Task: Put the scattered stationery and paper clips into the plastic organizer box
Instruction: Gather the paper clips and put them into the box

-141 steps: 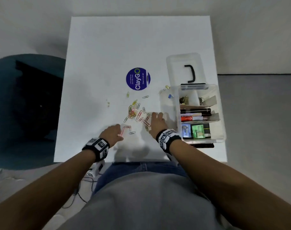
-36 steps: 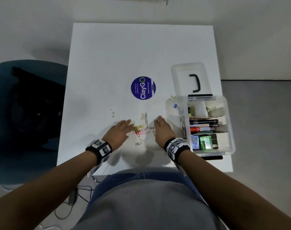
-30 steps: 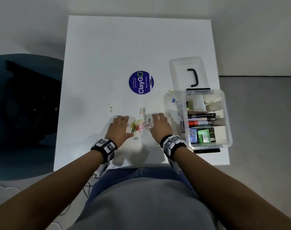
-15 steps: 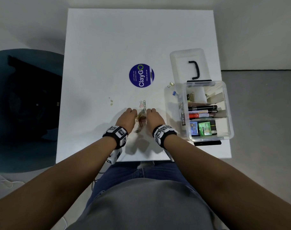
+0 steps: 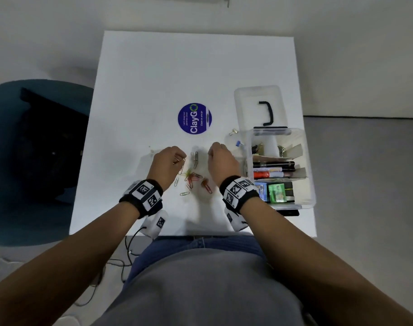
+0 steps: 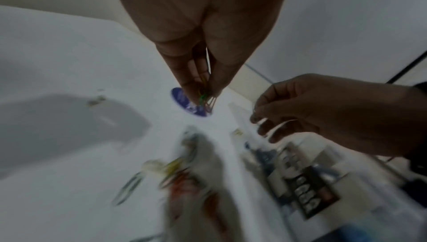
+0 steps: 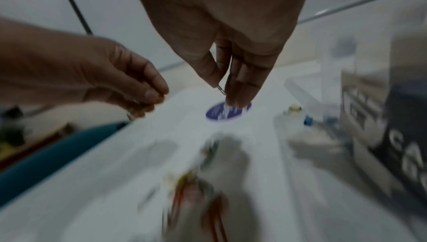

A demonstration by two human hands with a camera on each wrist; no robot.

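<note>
Loose coloured paper clips (image 5: 194, 178) lie in a small pile on the white table (image 5: 153, 78) between my two hands. My left hand (image 5: 179, 159) is raised a little above the pile and pinches several coloured paper clips (image 6: 204, 96) at the fingertips. To the right of the pile, my right hand (image 5: 220, 158) pinches a silver paper clip (image 7: 221, 89) between thumb and fingers. The clear plastic organizer box (image 5: 310, 184) stands open at the right edge, holding markers and small coloured packs. A gold binder clip (image 5: 233, 131) and a blue binder clip (image 5: 238, 143) lie beside its left wall.
The box's clear lid (image 5: 247, 100) with a black handle lies flat behind the box. A round blue ClayGo sticker (image 5: 194, 118) is on the table beyond the pile. A teal chair (image 5: 36, 172) stands at the left. Tiny bits (image 5: 151, 150) lie left of my left hand.
Both hands raked the scattered clips into one pile, then lifted off the table and drew apart, each now pinching clips. The head view has shifted.
</note>
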